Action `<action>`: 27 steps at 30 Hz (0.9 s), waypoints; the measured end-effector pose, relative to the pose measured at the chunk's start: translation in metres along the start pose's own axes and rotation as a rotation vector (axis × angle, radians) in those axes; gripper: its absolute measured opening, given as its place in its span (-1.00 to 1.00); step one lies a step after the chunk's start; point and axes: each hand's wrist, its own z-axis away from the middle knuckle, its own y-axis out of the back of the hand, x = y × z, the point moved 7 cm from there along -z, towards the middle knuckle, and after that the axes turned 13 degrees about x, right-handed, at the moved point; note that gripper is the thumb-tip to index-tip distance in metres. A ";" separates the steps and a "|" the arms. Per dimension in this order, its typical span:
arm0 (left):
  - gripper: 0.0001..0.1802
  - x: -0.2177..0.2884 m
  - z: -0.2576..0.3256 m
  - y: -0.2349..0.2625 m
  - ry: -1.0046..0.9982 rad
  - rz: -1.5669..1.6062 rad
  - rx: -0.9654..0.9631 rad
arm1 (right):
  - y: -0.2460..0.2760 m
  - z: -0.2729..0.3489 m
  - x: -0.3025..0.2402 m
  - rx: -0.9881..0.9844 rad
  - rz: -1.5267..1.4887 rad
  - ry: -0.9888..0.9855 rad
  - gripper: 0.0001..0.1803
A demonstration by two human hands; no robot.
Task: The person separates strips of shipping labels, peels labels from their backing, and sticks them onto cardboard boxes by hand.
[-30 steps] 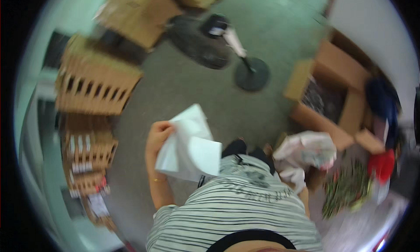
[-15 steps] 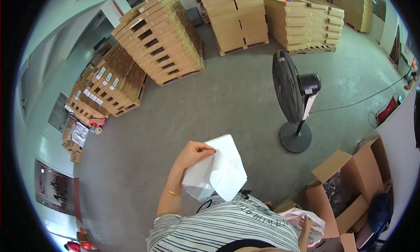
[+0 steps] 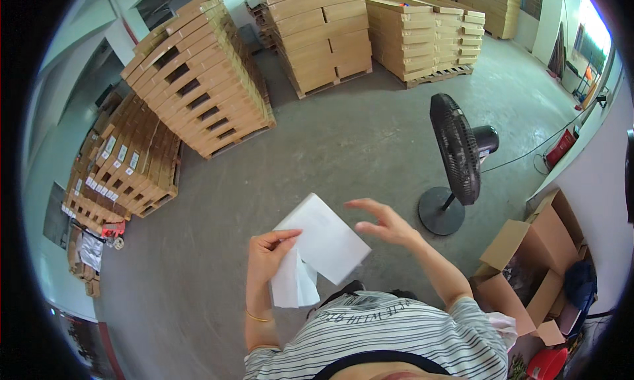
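My left hand (image 3: 269,249) pinches the near left edge of a flat white rectangular piece (image 3: 323,231) held out in front of my body. Below my fingers hangs a loose white flap (image 3: 294,279), bent away from the main panel. Whether it is a thin box or folded sheets, I cannot tell. My right hand (image 3: 389,225) is just beyond the right corner of the white piece, thumb and fingers apart, with nothing in it. A pinkish-white plastic bag (image 3: 505,327) shows partly behind my right sleeve.
A black pedestal fan (image 3: 456,155) stands ahead on the right, its cable trailing to the wall. Open cardboard boxes (image 3: 505,297) sit close at my right, near a red container (image 3: 547,365). Pallets of stacked cartons (image 3: 198,83) line the far side and left of the grey floor (image 3: 198,274).
My right hand has left the plastic bag and come up beside the white piece. The white piece has turned in my left hand, and the view has shifted to the right.
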 end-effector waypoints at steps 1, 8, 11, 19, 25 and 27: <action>-0.81 -0.004 -0.011 0.008 -0.005 0.001 -0.006 | -0.027 -0.015 -0.005 -0.148 -0.071 -0.065 -0.37; -0.82 -0.044 -0.090 0.044 0.077 0.077 0.085 | -0.106 -0.086 0.035 -0.489 -0.522 -0.246 -0.11; -0.82 -0.062 -0.132 0.043 0.130 0.069 0.079 | -0.121 -0.138 0.037 -0.483 -0.519 -0.249 -0.13; -0.73 -0.087 -0.290 0.027 0.164 0.080 0.068 | -0.140 -0.287 0.104 -0.511 -0.433 -0.286 -0.67; -0.75 -0.093 -0.396 0.034 0.248 0.064 0.181 | -0.091 -0.423 0.169 -0.289 -0.503 -0.529 -0.71; -0.77 -0.114 -0.420 0.059 0.259 0.017 0.248 | -0.082 -0.457 0.185 -0.287 -0.487 -0.553 -0.67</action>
